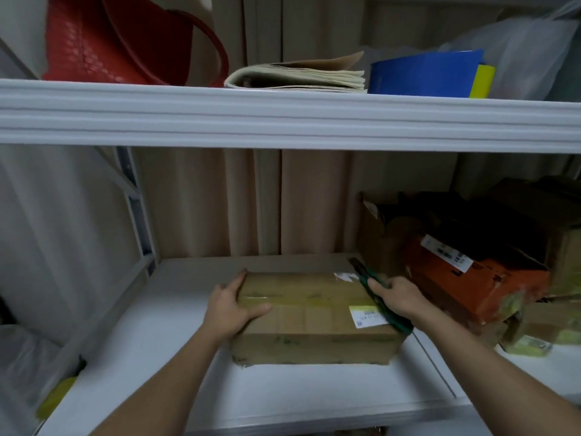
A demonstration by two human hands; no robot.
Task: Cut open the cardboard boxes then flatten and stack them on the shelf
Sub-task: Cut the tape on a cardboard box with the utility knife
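A sealed brown cardboard box [314,319] with tape along its top and a white label near its right end lies on the white lower shelf [163,357]. My left hand [231,305] holds the box's left end, thumb on top and fingers along the far corner. My right hand [397,295] grips a green-handled cutter [374,294] that lies across the box's right end, its dark tip pointing away toward the back.
A pile of boxes, one orange [471,278], crowds the shelf's right side. The upper shelf [283,118] carries a red bag [125,39], folded paper [298,75], a blue folder [424,73] and a plastic bag [528,45]. A curtain hangs behind.
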